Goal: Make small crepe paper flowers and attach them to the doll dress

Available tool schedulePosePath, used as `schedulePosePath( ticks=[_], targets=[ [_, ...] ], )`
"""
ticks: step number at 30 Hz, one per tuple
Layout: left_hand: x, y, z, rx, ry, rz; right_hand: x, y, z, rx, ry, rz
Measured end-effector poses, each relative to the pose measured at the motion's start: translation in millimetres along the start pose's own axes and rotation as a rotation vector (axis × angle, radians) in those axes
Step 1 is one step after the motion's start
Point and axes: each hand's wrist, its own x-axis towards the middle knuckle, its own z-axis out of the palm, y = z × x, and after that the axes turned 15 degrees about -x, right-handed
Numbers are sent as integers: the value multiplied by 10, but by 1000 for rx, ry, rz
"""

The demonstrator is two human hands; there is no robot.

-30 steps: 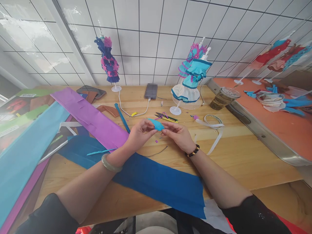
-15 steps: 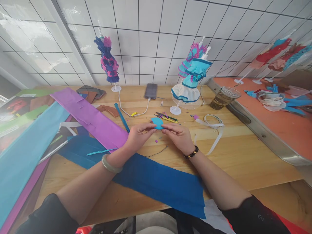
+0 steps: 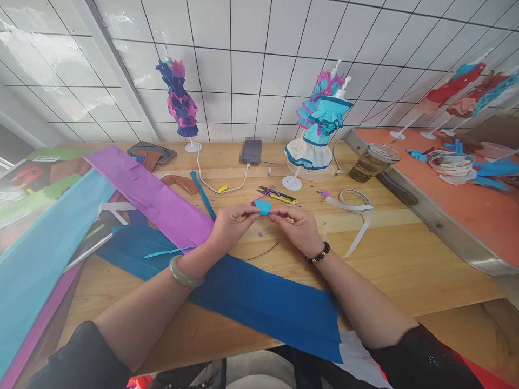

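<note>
My left hand (image 3: pixel 232 224) and my right hand (image 3: pixel 295 225) meet above the middle of the wooden table (image 3: pixel 405 259). Between their fingertips both pinch a small light-blue paper piece (image 3: pixel 263 206). A green bangle sits on my left wrist and a dark bead bracelet on my right. Under my forearms lies a long dark-blue crepe paper sheet (image 3: pixel 259 297). A thin dark wire (image 3: pixel 263 253) rests on the wood just below my hands.
Purple crepe paper (image 3: pixel 150 194) and a light-blue sheet (image 3: pixel 36 259) lie at the left. Thread snips (image 3: pixel 278 194), white ribbon (image 3: pixel 352 208), a phone on a cable (image 3: pixel 250 151), two dressed doll stands (image 3: pixel 180 105) (image 3: pixel 320 124) and a lidded cup of drink (image 3: pixel 373 161) stand behind. An orange table (image 3: pixel 466 200) is at the right.
The blue paper piece has been turned and gathered between my fingertips; less of it shows now than a second ago. My hands have stayed in place.
</note>
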Motion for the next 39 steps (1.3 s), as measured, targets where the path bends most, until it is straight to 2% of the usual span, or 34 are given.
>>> schedulePosePath(
  ticks=[6, 11, 17, 25, 31, 35, 39],
  targets=[
    [3, 9, -6, 64, -17, 4, 8, 13, 0, -28, -30, -9],
    [-1, 28, 2, 66, -15, -48, 21, 14, -3, -10, -30, -54],
    [9, 30, 15, 57, -10, -83, 33, 12, -6, -34, 18, -74],
    [11, -29, 15, -130, -3, -169, 18, 40, 15, 18, -55, -39],
    [38, -43, 21, -293, 8, -193, 20, 37, 13, 21, 3, -15],
    [47, -36, 17, -336, 1, -214, 27, 22, 8, 92, -64, 35],
    [40, -32, 14, -324, -9, -184, 35, 7, 10, 261, -153, 128]
  ],
)
